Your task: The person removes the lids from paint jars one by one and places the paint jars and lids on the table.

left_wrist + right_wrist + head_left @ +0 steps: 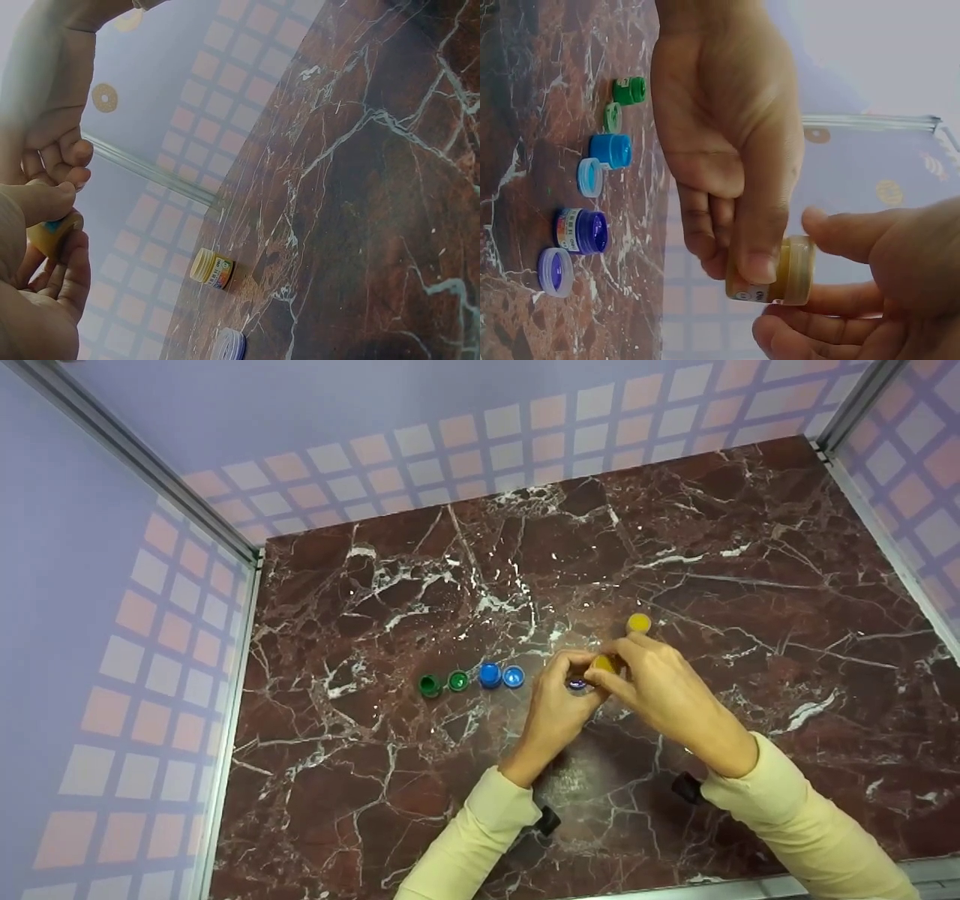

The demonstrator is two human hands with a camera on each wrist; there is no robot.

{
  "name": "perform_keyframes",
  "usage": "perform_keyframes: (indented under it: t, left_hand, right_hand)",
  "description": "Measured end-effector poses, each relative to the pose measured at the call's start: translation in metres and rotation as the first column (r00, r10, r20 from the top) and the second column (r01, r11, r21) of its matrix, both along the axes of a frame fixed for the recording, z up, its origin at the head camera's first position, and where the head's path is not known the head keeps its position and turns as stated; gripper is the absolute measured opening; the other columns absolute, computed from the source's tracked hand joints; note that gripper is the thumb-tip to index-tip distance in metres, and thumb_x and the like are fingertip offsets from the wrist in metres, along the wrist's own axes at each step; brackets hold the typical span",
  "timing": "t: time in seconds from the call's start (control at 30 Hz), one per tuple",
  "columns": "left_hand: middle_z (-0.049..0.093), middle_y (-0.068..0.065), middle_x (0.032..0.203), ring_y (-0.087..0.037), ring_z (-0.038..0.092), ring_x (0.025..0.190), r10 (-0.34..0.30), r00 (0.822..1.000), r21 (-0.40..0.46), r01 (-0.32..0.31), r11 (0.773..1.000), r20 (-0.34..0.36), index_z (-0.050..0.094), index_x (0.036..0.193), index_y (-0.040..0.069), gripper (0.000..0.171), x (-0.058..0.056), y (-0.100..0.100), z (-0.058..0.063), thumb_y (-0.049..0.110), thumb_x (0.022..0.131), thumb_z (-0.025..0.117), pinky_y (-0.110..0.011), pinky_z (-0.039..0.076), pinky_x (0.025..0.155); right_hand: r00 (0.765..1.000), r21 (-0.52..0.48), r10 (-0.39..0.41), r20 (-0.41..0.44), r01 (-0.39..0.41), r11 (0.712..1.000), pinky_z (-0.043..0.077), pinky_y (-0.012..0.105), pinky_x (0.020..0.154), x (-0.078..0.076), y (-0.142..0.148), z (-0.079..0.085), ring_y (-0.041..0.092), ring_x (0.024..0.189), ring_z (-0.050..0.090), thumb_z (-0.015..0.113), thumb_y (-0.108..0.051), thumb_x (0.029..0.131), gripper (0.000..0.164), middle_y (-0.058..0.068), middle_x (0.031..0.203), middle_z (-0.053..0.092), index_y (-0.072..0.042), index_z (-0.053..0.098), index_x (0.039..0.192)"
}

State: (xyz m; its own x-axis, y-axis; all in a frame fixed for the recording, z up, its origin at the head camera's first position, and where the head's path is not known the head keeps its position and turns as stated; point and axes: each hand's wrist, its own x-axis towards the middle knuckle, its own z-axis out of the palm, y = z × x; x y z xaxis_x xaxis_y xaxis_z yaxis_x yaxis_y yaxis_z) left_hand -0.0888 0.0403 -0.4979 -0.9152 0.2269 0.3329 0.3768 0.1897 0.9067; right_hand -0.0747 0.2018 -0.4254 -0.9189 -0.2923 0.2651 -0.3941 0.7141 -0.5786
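Observation:
Between both hands, above the table, is a small yellow paint jar (604, 664) with a pale lid (801, 270). My left hand (559, 701) grips its body, thumb pressed along the side (761, 255). The thumb and fingers of my right hand (664, 686) sit around the lid's edge. A second yellow paint jar (639, 623) stands on the table just beyond the right hand, and its label shows in the left wrist view (214, 270). Below the hands are a purple paint jar (583, 231) and its lid (555, 271), mostly hidden from the head view.
Left of the hands, a blue paint jar (490, 675) with its lid (514, 676) and a green paint jar (429, 685) with its lid (458, 680) form a row. The marbled tabletop (337, 780) is bordered by tile-patterned walls (450, 450).

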Motion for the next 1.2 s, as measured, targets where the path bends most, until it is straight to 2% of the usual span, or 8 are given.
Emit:
perform_keyframes:
  t: [0.07, 0.3, 0.43, 0.57, 0.67, 0.8, 1.0, 1.2]
  left_hand:
    - [0.069, -0.010, 0.114, -0.015, 0.067, 0.102, 0.003, 1.000, -0.006, -0.003, 1.000, 0.010, 0.067, 0.114, 0.000, 0.034, 0.000, 0.000, 0.000, 0.003, 0.085, 0.084, -0.024, 0.055, 0.091]
    - [0.068, -0.011, 0.111, -0.019, 0.068, 0.096, -0.016, 0.997, 0.020, 0.015, 1.000, 0.070, 0.066, 0.113, -0.002, 0.033, 0.002, -0.001, 0.001, -0.001, 0.084, 0.082, -0.027, 0.057, 0.086]
    - [0.068, -0.011, 0.107, -0.018, 0.067, 0.094, -0.010, 0.998, 0.014, 0.009, 1.000, 0.056, 0.066, 0.110, -0.002, 0.031, 0.002, 0.000, 0.001, -0.003, 0.083, 0.081, -0.027, 0.057, 0.085]
    - [0.067, -0.012, 0.107, -0.019, 0.067, 0.094, -0.004, 0.999, 0.009, 0.004, 1.000, 0.034, 0.066, 0.109, -0.003, 0.032, 0.002, 0.001, 0.000, -0.005, 0.081, 0.081, -0.027, 0.057, 0.085]
    - [0.067, -0.013, 0.106, -0.019, 0.067, 0.094, -0.001, 1.000, 0.008, 0.001, 1.000, 0.030, 0.066, 0.109, -0.004, 0.032, 0.002, 0.002, -0.001, -0.007, 0.080, 0.080, -0.027, 0.057, 0.085]
    - [0.068, -0.013, 0.109, -0.019, 0.067, 0.094, -0.008, 1.000, 0.007, 0.008, 1.000, 0.022, 0.066, 0.111, -0.004, 0.033, 0.002, 0.002, 0.000, -0.005, 0.082, 0.081, -0.027, 0.056, 0.086]
    - [0.068, -0.013, 0.111, -0.020, 0.067, 0.097, -0.026, 1.000, 0.029, 0.026, 0.999, -0.001, 0.065, 0.114, -0.002, 0.035, 0.001, 0.002, 0.000, -0.001, 0.084, 0.083, -0.026, 0.057, 0.086]
    - [0.068, -0.013, 0.112, -0.022, 0.067, 0.101, -0.026, 1.000, 0.031, 0.026, 0.999, -0.008, 0.066, 0.115, -0.002, 0.034, 0.000, 0.003, 0.000, -0.004, 0.084, 0.081, -0.026, 0.057, 0.088]
  right_hand:
    - [1.000, 0.019, 0.021, -0.007, -0.021, 1.000, 0.050, 0.031, 0.056, 0.001, 0.000, 0.001, 0.017, 0.067, 0.054, 0.078, -0.019, 0.094, 0.026, 0.007, 0.086, 0.060, 0.004, 0.072, 0.104]
    - [0.992, 0.110, 0.122, -0.038, -0.117, 0.987, 0.059, 0.040, 0.071, 0.003, 0.001, 0.006, 0.027, 0.082, 0.065, 0.075, -0.009, 0.094, 0.033, 0.015, 0.103, 0.066, 0.007, 0.069, 0.123]
    - [0.982, 0.158, 0.173, -0.080, -0.159, 0.975, 0.059, 0.042, 0.075, 0.003, 0.002, 0.007, 0.029, 0.088, 0.067, 0.076, -0.004, 0.093, 0.035, 0.016, 0.108, 0.066, 0.006, 0.068, 0.126]
    - [0.974, 0.190, 0.191, -0.120, -0.167, 0.968, 0.059, 0.046, 0.078, 0.003, 0.002, 0.007, 0.032, 0.092, 0.068, 0.077, -0.003, 0.091, 0.036, 0.017, 0.110, 0.067, 0.003, 0.070, 0.126]
    - [0.981, 0.185, 0.167, -0.101, -0.146, 0.972, 0.058, 0.050, 0.082, 0.003, 0.002, 0.007, 0.035, 0.096, 0.068, 0.078, -0.009, 0.091, 0.039, 0.017, 0.114, 0.068, 0.001, 0.069, 0.127]
    - [0.994, 0.139, 0.087, -0.072, -0.076, 0.987, 0.058, 0.052, 0.082, 0.005, 0.001, 0.007, 0.036, 0.098, 0.067, 0.078, -0.024, 0.094, 0.045, 0.019, 0.121, 0.066, 0.002, 0.066, 0.129]
    - [0.992, 0.066, -0.038, -0.117, 0.046, 0.997, 0.052, 0.044, 0.068, 0.005, -0.005, 0.006, 0.028, 0.076, 0.057, 0.075, -0.028, 0.096, 0.039, 0.014, 0.096, 0.061, 0.006, 0.068, 0.114]
    - [0.990, 0.058, -0.082, -0.117, 0.089, 0.994, 0.051, 0.041, 0.059, 0.006, -0.010, 0.002, 0.028, 0.070, 0.055, 0.076, -0.026, 0.095, 0.039, 0.015, 0.090, 0.059, 0.010, 0.068, 0.109]
